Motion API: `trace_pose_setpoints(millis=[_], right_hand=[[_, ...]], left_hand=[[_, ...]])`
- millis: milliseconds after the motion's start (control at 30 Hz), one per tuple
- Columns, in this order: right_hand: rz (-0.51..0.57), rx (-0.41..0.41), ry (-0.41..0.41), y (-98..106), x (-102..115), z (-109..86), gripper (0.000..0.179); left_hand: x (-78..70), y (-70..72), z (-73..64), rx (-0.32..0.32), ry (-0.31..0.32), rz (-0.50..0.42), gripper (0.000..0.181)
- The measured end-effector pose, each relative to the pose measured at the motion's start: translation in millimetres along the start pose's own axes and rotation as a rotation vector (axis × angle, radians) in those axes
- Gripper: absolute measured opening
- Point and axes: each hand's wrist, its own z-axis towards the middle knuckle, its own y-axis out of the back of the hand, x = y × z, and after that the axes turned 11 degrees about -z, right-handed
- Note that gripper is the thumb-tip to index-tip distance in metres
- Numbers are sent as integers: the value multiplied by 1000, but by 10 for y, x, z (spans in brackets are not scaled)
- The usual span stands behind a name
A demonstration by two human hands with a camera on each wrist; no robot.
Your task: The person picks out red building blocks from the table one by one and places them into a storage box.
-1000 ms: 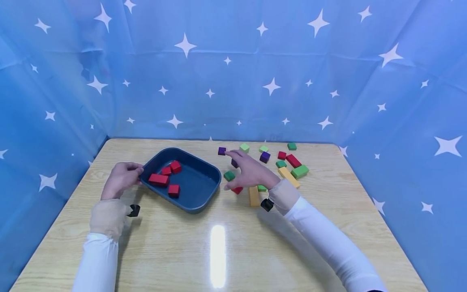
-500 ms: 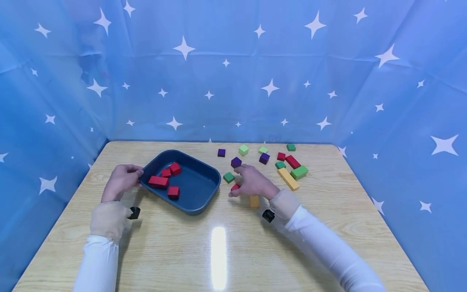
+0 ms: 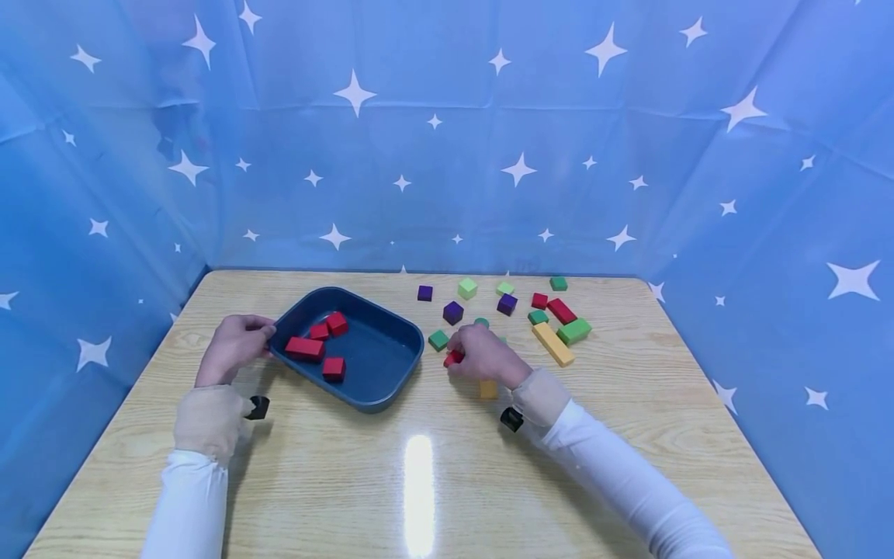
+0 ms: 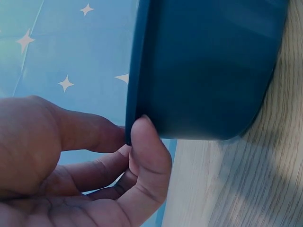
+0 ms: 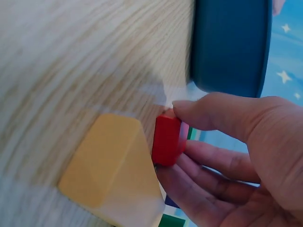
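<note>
My left hand [image 3: 236, 348] pinches the left corner rim of a dark blue plastic bin [image 3: 377, 349]. In the left wrist view, the thumb and a finger [image 4: 154, 161] lie on either side of that rim. Several red blocks [image 3: 304, 348] sit inside the bin. To its right, my right hand [image 3: 483, 355] holds a small red block [image 5: 165, 141] between thumb and fingers, low at the table. A yellow block [image 5: 109, 161] lies close beside the red one in the right wrist view. A green block [image 3: 438, 339] lies just left of the fingers.
Purple blocks [image 3: 453, 313] and light green blocks [image 3: 467, 288] lie behind the right hand. Further right are a long yellow block [image 3: 553, 344], a green block [image 3: 574, 331] and a long red block [image 3: 562, 311]. A starry blue curtain [image 3: 447, 155] rises behind the wooden table [image 3: 335, 481].
My right hand has come down and nearer to me from over the purple and green blocks, and its fingers have closed on the red block. The left hand stays on the bin's rim.
</note>
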Motion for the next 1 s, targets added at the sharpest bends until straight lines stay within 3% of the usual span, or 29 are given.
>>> trace_pose_setpoints(millis=[267,500,667,1000], right_hand=[[13,2,25,-24,-18,17,4],[47,16,15,28,-6,1,16],[80,14,25,109,-7,6,14],[56,17,11,331,4,45,27]], left_hand=[[-6,-1,-4,-1,9,4,42],[-7,3,-13,0,-4,5,42],[-4,2,-14,-6,-9,6,42],[9,6,-1,-4,-18,0,42]])
